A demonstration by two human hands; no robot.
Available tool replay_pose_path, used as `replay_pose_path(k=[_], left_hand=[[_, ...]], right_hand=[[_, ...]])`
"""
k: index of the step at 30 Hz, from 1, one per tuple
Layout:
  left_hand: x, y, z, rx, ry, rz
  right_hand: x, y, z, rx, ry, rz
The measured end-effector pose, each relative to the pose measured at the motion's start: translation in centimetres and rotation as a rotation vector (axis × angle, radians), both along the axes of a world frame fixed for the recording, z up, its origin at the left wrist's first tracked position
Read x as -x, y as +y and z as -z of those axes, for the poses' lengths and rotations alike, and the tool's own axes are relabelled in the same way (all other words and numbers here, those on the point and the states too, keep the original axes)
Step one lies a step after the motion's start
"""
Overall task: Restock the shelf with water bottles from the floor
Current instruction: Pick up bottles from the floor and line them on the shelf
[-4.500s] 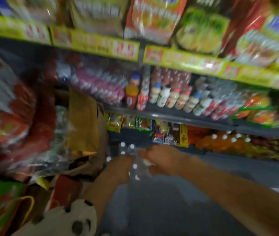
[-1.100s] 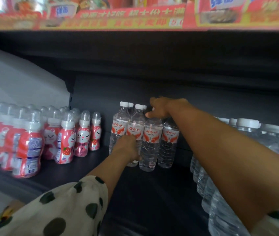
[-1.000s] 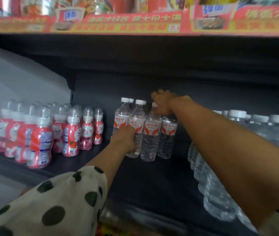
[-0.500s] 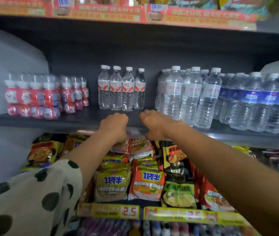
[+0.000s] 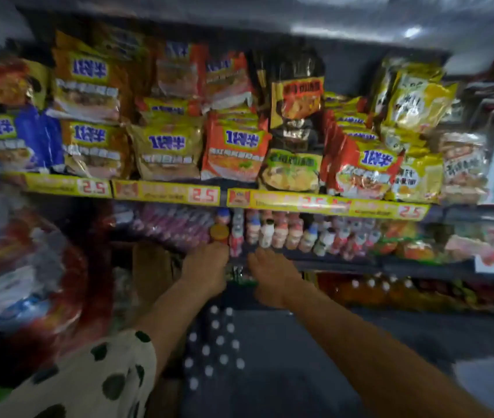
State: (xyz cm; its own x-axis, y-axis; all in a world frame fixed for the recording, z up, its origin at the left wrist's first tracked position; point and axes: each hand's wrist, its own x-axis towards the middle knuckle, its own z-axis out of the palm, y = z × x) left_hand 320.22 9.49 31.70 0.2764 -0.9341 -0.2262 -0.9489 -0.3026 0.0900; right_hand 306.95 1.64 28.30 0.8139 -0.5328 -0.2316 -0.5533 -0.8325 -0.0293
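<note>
A shop aisle is shown: noodle packets [image 5: 167, 152] shelved above small drink bottles [image 5: 282, 233]. Water bottles [image 5: 214, 346], only white caps visible, stand on the dark floor [image 5: 345, 351]. Left hand [image 5: 206, 270] and right hand [image 5: 273, 279] are empty, fingers loosely spread; motion blur obscures detail.

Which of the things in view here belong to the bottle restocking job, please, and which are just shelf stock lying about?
Part of the job:
- water bottles on the floor, seen by their white caps
- left hand, empty
- right hand, empty

Just there:
- instant noodle packets
- small drink bottles
- orange drink bottles
- yellow price strips
</note>
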Motion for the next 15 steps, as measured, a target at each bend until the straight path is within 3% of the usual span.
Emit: replay_pose_path(k=[6, 15], left_hand=[[3.7, 3.0, 17.3, -0.185, 0.195, -0.004], [5.1, 4.8, 42.3, -0.401, 0.152, -0.003]], right_hand=[[3.9, 4.6, 16.2, -0.238, 0.157, 0.069], [3.0, 7.8, 42.8, -0.358, 0.206, 0.098]])
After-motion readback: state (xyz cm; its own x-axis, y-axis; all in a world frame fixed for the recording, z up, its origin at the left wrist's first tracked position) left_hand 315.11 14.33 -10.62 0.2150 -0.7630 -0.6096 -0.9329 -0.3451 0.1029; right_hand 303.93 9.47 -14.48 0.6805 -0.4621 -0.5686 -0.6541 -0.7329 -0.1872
